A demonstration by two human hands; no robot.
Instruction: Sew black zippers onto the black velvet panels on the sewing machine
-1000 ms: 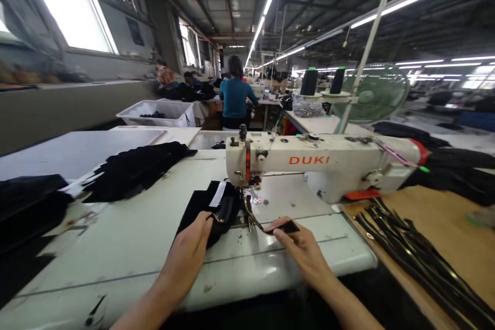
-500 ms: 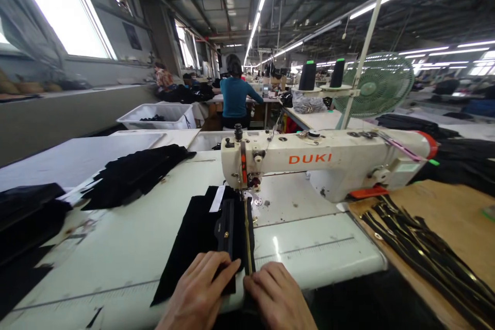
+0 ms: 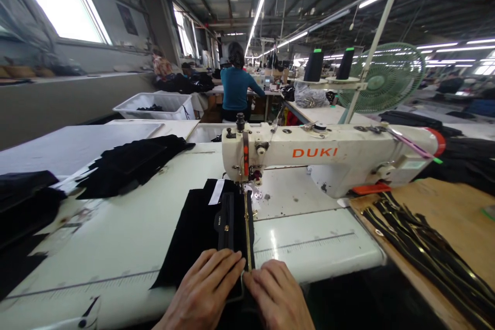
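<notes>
White bin [image 3: 172, 100] holds cloth [image 3: 150, 108]; left hand [image 3: 204, 294] presses fabric [image 3: 193, 232].

We press our left hand [image 3: 207, 289] and right hand [image 3: 276, 291] flat on the black fabric [image 3: 197, 229], its zipper [image 3: 247, 227] running up to the sewing machine [image 3: 328, 157].

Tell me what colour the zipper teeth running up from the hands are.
Gold, against the black fabric; the zipper teeth show best in the head view.

White table [image 3: 127, 237]: sewing machine [image 3: 328, 157] rear centre; black fabric [image 3: 197, 232] with zipper [image 3: 247, 232] flat at the needle; black pile [image 3: 131, 162] rear left. Wooden board [image 3: 456, 216] alongside right, bearing loose zippers [image 3: 425, 252].
</notes>
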